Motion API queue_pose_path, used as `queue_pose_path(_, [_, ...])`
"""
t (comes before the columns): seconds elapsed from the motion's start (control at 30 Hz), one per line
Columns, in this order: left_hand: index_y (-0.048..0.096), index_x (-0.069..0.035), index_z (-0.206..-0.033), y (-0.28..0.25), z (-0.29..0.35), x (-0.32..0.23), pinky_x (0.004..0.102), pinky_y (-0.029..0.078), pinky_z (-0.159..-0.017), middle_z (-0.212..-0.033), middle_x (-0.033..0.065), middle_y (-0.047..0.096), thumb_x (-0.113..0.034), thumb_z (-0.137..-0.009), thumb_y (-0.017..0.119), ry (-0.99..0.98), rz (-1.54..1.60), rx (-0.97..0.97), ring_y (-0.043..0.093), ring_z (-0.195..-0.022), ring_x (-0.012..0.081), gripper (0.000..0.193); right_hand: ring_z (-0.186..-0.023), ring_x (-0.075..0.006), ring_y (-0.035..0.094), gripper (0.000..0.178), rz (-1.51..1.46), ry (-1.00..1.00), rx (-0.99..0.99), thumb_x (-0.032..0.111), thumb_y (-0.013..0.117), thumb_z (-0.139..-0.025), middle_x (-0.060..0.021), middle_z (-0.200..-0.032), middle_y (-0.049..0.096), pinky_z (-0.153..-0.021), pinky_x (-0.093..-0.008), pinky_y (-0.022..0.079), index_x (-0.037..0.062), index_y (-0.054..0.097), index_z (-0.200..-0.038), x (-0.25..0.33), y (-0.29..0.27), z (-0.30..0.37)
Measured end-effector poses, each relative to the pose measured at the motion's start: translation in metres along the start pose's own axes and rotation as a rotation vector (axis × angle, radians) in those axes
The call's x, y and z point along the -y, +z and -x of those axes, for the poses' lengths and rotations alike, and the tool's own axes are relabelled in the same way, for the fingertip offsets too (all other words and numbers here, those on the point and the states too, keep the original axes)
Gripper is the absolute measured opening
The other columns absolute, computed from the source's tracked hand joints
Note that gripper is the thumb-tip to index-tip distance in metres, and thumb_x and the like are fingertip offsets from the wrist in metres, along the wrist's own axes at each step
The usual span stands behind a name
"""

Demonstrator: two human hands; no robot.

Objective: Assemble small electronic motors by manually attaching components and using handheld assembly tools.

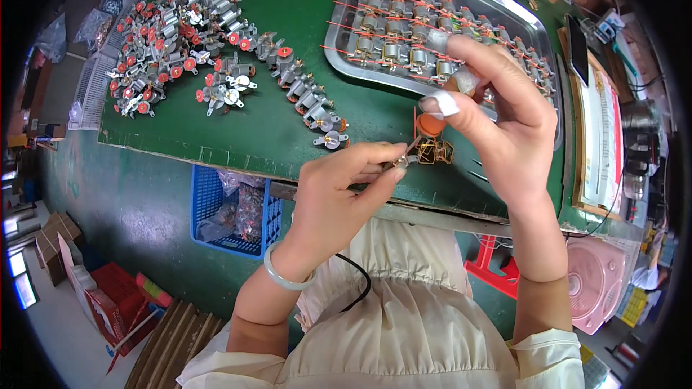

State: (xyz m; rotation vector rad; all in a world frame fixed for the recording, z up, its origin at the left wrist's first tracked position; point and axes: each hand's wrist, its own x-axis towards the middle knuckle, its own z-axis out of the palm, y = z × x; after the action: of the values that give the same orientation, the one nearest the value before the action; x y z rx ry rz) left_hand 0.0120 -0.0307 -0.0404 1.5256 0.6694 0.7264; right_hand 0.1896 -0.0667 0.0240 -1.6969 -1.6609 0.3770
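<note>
My left hand is closed in a pinch near the table's front edge. Between its thumb and forefinger sits a small metal part, mostly covered by the fingers. Raised to the right, my right hand has white tape on several fingertips. Its thumb and fingers close on what looks like a screwdriver with an orange handle, whose thin shaft slants down toward the left fingertips. Just right of those fingertips lie small copper-coloured wire pieces on the green tabletop. Whether the shaft touches the metal part, I cannot tell.
A big pile of small motors covers the far left, and a row of them runs toward me. A metal tray holds rows of motors with red wires. Below the edge stand a blue basket and a pink fan.
</note>
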Motion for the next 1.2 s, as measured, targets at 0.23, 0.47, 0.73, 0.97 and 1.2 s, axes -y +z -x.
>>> queue_pose_path(0.23, [0.06, 0.001, -0.098, 0.0, 0.0, 0.005, 0.0249, 0.052, -0.068, -0.088, 0.0092, 0.065, 0.002, -0.075, 0.062, 0.037, -0.007, -0.029, 0.063, -0.077, 0.013, 0.023, -0.078, -0.0111, 0.056, 0.022, -0.468, 0.028, 0.126, 0.013, 0.067, -0.075, -0.0043, -0.08, 0.056, -0.068, -0.0248, 0.045, 0.0014, 0.052, -0.086, 0.002, -0.009, -0.007])
queue_pose_path(0.47, [0.06, 0.002, -0.096, 0.005, -0.001, 0.001, 0.0252, 0.052, -0.069, -0.089, 0.0093, 0.065, 0.002, -0.075, 0.063, 0.048, -0.016, -0.034, 0.063, -0.077, 0.0132, 0.021, -0.055, -0.0051, 0.049, 0.034, -0.143, 0.066, -0.172, 0.014, 0.07, -0.072, 0.0004, -0.059, 0.049, -0.05, -0.0192, 0.034, 0.0054, 0.041, -0.057, 0.008, 0.009, 0.001])
queue_pose_path(0.73, [0.053, 0.002, -0.109, 0.005, 0.004, 0.002, 0.0266, 0.051, -0.077, -0.101, 0.0109, 0.06, 0.001, -0.082, 0.056, 0.118, 0.353, -0.048, 0.061, -0.089, 0.0171, 0.027, -0.056, -0.0115, 0.055, 0.022, -1.169, 0.293, -0.242, 0.007, 0.061, -0.079, -0.0088, -0.08, 0.059, -0.047, -0.0215, 0.045, 0.0065, 0.04, -0.082, 0.001, 0.012, 0.037])
queue_pose_path(0.97, [0.047, 0.004, -0.113, 0.006, -0.007, -0.017, 0.0305, 0.055, -0.069, -0.098, 0.0164, 0.059, -0.012, -0.091, 0.042, -0.154, 0.585, 0.11, 0.063, -0.082, 0.0276, 0.028, -0.045, -0.0031, 0.037, 0.017, -1.304, 0.629, -0.013, 0.011, 0.057, -0.084, 0.0023, -0.06, 0.044, -0.038, -0.0186, 0.029, 0.002, 0.052, -0.098, 0.006, 0.02, 0.053])
queue_pose_path(1.2, [0.047, 0.004, -0.113, 0.013, -0.009, -0.022, 0.0306, 0.056, -0.065, -0.097, 0.0176, 0.06, -0.012, -0.092, 0.04, -0.177, 0.624, 0.14, 0.064, -0.078, 0.0273, 0.027, -0.046, -0.0029, 0.038, 0.015, -1.349, 0.44, -0.243, 0.008, 0.056, -0.084, 0.001, -0.061, 0.047, -0.037, -0.0188, 0.03, 0.0004, 0.052, -0.096, 0.004, 0.028, 0.056])
